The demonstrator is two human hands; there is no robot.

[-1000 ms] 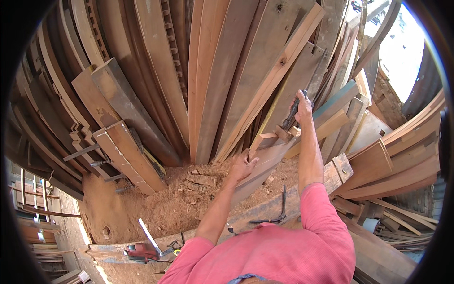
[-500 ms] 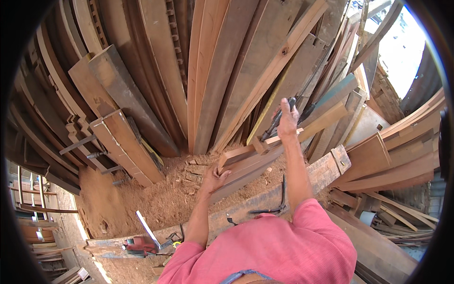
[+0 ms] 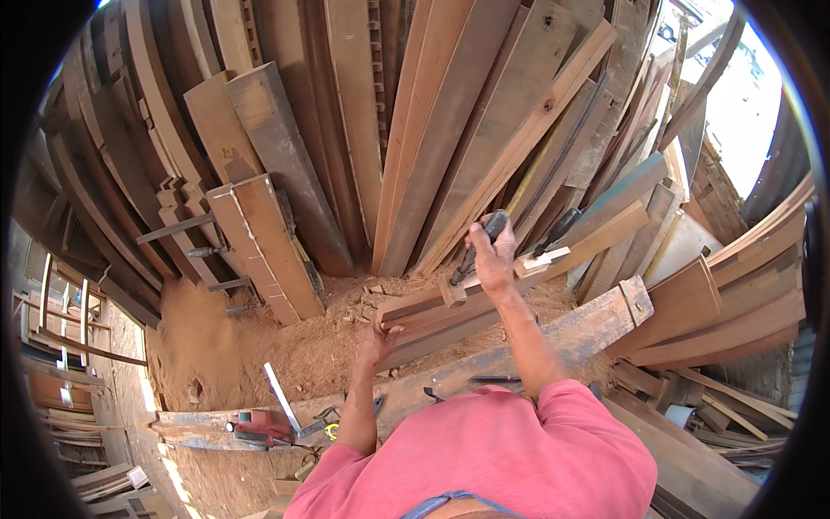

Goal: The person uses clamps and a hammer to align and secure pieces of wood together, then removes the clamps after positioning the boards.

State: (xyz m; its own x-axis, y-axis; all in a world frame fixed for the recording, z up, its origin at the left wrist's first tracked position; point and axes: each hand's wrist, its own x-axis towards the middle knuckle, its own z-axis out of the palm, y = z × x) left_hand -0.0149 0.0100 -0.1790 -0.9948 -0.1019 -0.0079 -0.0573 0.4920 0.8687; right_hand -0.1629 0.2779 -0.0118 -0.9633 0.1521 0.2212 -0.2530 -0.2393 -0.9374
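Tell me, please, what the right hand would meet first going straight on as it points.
Probably the leaning knotted plank just beyond the right hand, though how far behind it stands is unclear.

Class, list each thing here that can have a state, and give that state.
Left hand: gripping the board's left end
Right hand: closed on the dark-handled tool
Board: held at its left end
Dark-handled tool: held, slanted
Red power tool: lying unheld
White-marked plank: tilted
Sawdust: loose, heaped
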